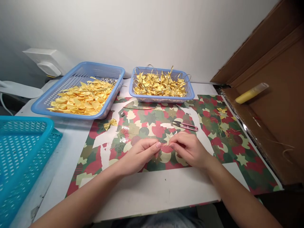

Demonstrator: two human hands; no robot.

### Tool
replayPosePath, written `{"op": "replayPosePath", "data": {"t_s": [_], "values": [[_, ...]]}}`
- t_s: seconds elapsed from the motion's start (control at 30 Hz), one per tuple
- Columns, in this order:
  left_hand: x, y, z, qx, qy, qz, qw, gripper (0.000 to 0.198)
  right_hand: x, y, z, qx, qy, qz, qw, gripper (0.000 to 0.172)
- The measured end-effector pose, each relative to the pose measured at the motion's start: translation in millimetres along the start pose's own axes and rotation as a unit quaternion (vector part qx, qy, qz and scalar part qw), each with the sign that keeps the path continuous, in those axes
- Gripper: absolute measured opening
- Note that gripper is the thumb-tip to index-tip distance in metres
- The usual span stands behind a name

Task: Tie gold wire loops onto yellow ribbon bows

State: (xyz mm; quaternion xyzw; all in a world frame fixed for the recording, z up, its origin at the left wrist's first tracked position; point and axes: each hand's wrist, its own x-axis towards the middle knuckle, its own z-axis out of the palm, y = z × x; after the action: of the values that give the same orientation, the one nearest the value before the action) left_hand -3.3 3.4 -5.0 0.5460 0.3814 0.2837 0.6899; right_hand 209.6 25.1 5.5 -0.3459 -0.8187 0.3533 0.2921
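Note:
My left hand [146, 151] is closed in a pinch, thumb against the fingers, above the patterned paper. Facing it a short way off, my right hand [187, 148] pinches too. Something thin shows faintly in the gap between the fingertips, too small to name. Beyond my right hand lie thread snips [185, 125] with pink handles. A yellow ribbon bow [110, 124] and a small silver bell [122, 114] rest past my left hand. Thin cords [140, 108] lie farther back on the paper.
A blue basket [39, 107] of yellow bows stands back left, another blue basket [161, 99] of bows with gold cords back centre. A teal basket [47, 133] is at left. Cardboard [275, 126] walls the right, with a yellow tube [248, 95]. One bow [221, 110] lies back right.

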Motion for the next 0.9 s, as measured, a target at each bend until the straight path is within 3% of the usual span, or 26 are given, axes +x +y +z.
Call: {"op": "replayPosePath", "data": {"t_s": [0.1, 0.33, 0.53, 0.67, 0.73, 0.8, 0.9], "values": [[0.5, -5.5, -2.9, -0.043, 0.010, -0.019, 0.999, 0.048, -2.0, 6.8, -7.3, 0.046, 0.025, 0.087, 0.995, 0.027], [-0.3, -10.8, -1.9, -0.090, -0.010, -0.030, 0.995, 0.045, -2.5, 31.4, -28.5, -0.016, 0.170, 0.163, 0.972, 0.027], [-0.6, -12.1, -0.5, -0.109, -0.030, -0.027, 0.993, 0.040, -0.7, 27.9, -30.1, 0.049, 0.179, 0.148, 0.971, 0.025], [-1.6, -12.2, -1.2, -0.114, -0.037, -0.027, 0.992, 0.039, -0.7, 31.6, -30.1, -0.097, 0.244, 0.158, 0.952, 0.007], [-2.0, -12.2, -1.8, -0.111, -0.042, -0.032, 0.992, 0.038, -0.8, 35.7, -33.1, -0.171, 0.263, 0.151, 0.938, 0.007], [-2.3, -11.6, -1.7, -0.105, -0.047, -0.039, 0.993, 0.038, -0.8, 36.4, -34.7, -0.193, 0.258, 0.149, 0.935, 0.006], [-2.7, -8.3, -0.1, -0.093, -0.055, -0.038, 0.993, 0.040, -0.8, 26.8, -27.6, -0.130, 0.187, 0.088, 0.970, 0.017]]}}
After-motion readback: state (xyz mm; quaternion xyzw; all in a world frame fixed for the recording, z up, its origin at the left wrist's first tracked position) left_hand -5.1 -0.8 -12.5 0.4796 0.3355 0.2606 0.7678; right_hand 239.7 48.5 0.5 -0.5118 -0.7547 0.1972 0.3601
